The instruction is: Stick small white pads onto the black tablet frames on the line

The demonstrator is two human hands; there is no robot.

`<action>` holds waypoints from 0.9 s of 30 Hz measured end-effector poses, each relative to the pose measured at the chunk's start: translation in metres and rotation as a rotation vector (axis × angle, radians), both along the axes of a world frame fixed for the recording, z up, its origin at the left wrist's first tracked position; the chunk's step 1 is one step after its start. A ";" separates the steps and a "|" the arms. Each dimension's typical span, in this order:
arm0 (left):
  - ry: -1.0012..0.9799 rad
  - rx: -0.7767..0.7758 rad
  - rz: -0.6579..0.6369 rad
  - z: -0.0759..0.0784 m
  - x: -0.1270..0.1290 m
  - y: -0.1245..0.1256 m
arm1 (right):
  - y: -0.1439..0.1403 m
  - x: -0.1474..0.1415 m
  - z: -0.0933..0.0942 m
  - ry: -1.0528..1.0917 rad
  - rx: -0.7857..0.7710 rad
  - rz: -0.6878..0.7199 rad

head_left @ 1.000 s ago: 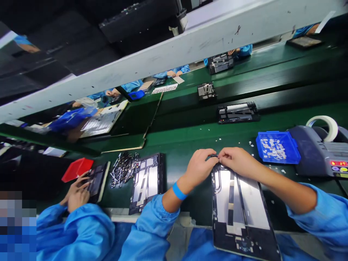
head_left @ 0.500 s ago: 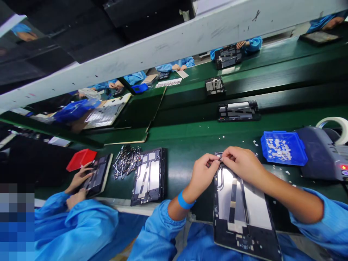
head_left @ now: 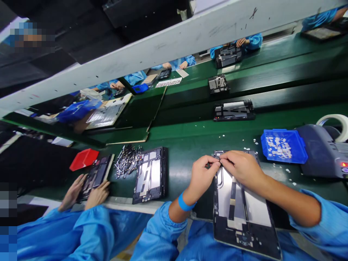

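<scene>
— Pinching something tiny at the top edge of the tablet frame (head_left: 241,206), are we?

— Yes: our left hand (head_left: 201,174) and right hand (head_left: 240,167) meet there, fingertips closed together on a small dark part, though we can't quite make it out. The frame lies on the green bench (head_left: 187,145), near the blue tray (head_left: 283,146).

Probably an electronics factory: a green conveyor belt (head_left: 190,141) carries device frames (head_left: 233,110) (blue-smocked workers alongside).

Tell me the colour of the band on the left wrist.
Blue wristband, clearest in the head view.
</scene>
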State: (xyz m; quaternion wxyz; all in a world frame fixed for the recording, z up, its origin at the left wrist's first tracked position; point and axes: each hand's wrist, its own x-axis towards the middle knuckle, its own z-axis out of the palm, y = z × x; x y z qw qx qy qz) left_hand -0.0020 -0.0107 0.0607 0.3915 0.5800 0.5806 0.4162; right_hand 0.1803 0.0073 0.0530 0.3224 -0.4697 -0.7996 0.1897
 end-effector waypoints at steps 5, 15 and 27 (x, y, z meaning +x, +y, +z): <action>-0.030 -0.047 -0.009 -0.004 0.002 0.002 | 0.003 -0.006 0.001 -0.046 -0.031 -0.106; -0.381 -0.203 0.016 -0.019 0.001 0.014 | 0.007 0.132 0.023 -0.567 0.011 -0.618; -0.199 -0.057 0.071 -0.021 0.004 0.002 | -0.001 -0.014 0.011 -0.204 -0.198 -0.058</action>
